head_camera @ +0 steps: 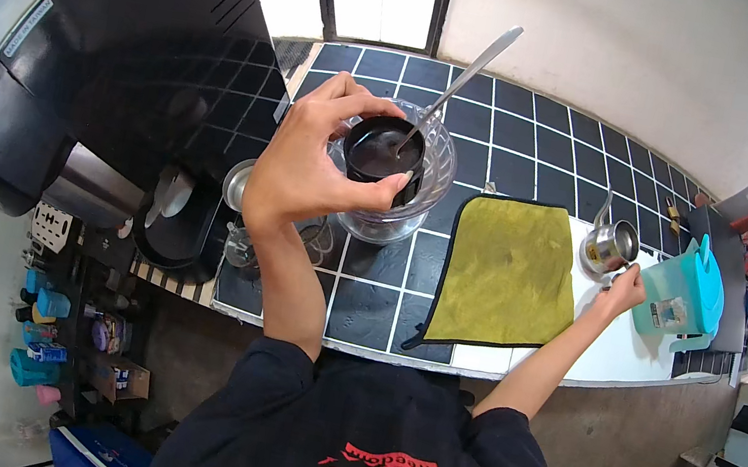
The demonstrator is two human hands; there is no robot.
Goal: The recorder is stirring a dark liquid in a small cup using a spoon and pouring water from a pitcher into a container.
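Note:
With my left hand [319,164] I grip a dark cup [379,152] of dark liquid above a ribbed glass bowl [443,163]. A long-handled metal spoon [475,64] leans in the cup. My right hand [623,291] is closed on the handle of a small stainless steel gooseneck pitcher [603,253], low at the right on a white surface. Between my hands an olive-green cloth with black edging [509,276] lies flat on the counter. A teal lidded plastic pitcher [678,295] stands just right of my right hand.
A large glossy black appliance [176,34] fills the left side. Near my left wrist are a metal container [236,183] and a small glass vessel [240,247]. A padlock [672,213] lies on the black-tiled counter [368,307] at the right rear. Shelves with containers stand below left.

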